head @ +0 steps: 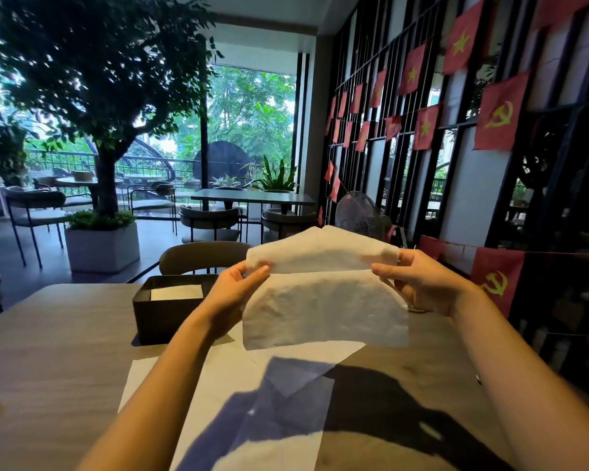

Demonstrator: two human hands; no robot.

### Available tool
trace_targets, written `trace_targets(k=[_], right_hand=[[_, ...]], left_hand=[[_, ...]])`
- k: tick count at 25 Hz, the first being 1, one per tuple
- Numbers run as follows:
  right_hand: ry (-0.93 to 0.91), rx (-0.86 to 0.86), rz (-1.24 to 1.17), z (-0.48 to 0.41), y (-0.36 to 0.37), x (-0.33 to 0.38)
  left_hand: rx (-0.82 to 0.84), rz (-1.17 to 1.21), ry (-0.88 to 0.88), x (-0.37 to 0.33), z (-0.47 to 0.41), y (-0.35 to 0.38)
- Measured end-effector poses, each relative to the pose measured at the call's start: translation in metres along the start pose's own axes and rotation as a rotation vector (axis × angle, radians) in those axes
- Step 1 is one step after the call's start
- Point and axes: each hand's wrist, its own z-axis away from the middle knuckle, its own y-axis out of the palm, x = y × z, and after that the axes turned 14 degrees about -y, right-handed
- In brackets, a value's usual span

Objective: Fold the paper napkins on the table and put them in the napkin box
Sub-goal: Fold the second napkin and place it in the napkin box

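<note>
mid-fold on one napkin [323, 307], held in the air above the bench [55, 334], right of the napkin box [165, 311]. left hand [233, 294] grip pinched on its upper left corner, right hand [419, 283] grip pinched on the upper right. top flap looks bent over, though the far edge is blurred. long axis runs left-right, face toward the camera, lower edge hanging free. next: bring edges together, crease, drop in box. unfolded napkins [218, 402] lie below.

Dim interior, bright daylight thru far windows, hard arm shadows on table [65, 334] (wide-angle edge bending).
</note>
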Motion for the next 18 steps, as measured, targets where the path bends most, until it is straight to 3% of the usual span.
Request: trace_targets(k=[12, 16, 18], right_hand=[[-0.531, -0.16, 0.051, 0.0, 0.0, 0.004], [-0.529, -0.23, 0.041, 0.003, 0.003, -0.006], [-0.436, -0.244, -0.043, 0.003, 0.003, -0.009]], left_hand=[[0.101, -0.165, 0.291, -0.067, 0.026, -0.021], [0.117, -0.246, 0.314, -0.064, 0.026, -0.022], [0.18, -0.269, 0.337, -0.063, 0.028, -0.023]])
